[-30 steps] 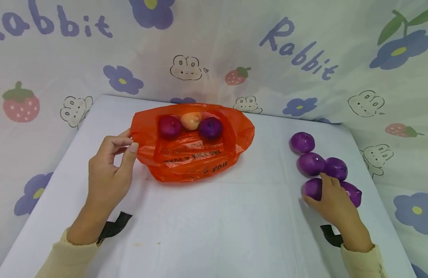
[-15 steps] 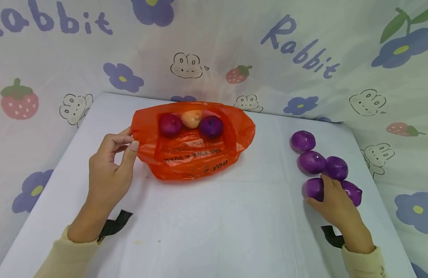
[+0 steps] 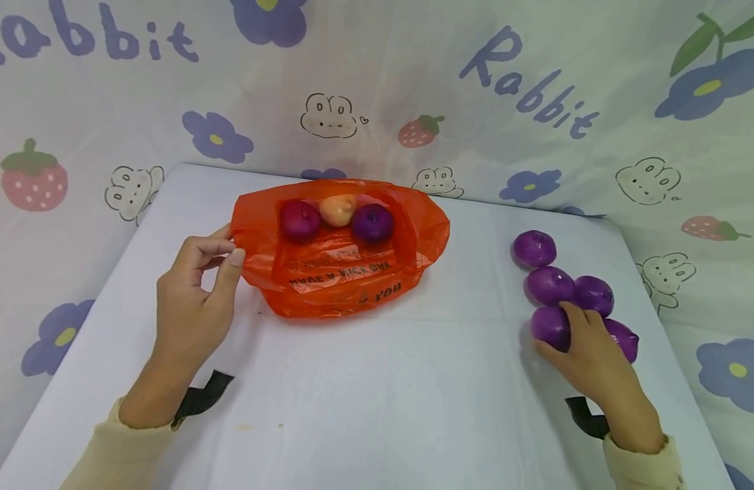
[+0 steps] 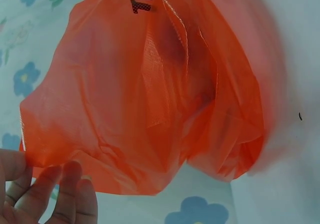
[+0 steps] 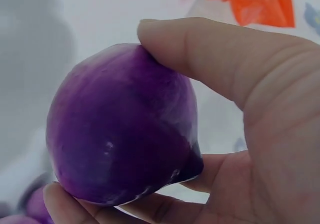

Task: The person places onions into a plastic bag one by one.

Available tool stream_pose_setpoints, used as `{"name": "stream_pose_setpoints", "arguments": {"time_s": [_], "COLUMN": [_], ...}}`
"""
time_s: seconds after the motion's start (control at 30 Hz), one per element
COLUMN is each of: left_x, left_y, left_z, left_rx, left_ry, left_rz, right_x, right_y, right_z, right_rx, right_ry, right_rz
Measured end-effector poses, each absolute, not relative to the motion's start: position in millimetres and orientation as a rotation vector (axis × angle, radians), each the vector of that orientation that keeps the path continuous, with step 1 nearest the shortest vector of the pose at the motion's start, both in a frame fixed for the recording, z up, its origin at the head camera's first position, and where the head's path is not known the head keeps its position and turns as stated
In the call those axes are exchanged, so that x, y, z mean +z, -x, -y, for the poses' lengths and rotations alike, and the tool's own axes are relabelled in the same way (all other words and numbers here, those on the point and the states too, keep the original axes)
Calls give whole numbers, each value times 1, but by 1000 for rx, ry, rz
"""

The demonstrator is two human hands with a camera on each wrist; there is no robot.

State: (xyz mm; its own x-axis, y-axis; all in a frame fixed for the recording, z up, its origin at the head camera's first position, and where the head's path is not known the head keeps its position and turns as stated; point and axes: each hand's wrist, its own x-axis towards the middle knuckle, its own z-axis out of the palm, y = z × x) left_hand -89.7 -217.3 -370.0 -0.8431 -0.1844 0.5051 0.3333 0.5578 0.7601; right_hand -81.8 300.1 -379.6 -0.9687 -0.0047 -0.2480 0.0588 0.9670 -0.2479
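— What has the person's left hand got?

— The side edge of that orange-red plastic bag, pinched between thumb and fingers.

— And the right hand?

— Fingers curled round a purple onion, thumb on the opposite side. Whether it's off the white table, I can't tell.

— Any more of them by it?

— Four. The nearest onion is partly hidden by the hand; just past it, a glossy onion sits beside a darker onion, and the farthest onion lies beyond those.

— The bag's well apart from them, over to the left?

— Yes, mouth gaping our way. Inside I see a reddish onion, a pale onion in the middle and a deep purple onion.

— And behind everything?

— A printed cloth: rabbits, strawberries, blue-violet flowers.
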Motion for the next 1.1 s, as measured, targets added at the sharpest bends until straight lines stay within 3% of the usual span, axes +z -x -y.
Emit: {"name": "stream_pose_setpoints", "arguments": {"time_s": [1.1], "left_x": [-368], "left_y": [90], "left_z": [218], "left_rx": [-1270], "left_ry": [119], "left_rz": [2238], "right_x": [-300], "right_y": [116], "right_z": [-187], "right_rx": [-478], "right_ry": [514], "right_rz": [-2977]}}
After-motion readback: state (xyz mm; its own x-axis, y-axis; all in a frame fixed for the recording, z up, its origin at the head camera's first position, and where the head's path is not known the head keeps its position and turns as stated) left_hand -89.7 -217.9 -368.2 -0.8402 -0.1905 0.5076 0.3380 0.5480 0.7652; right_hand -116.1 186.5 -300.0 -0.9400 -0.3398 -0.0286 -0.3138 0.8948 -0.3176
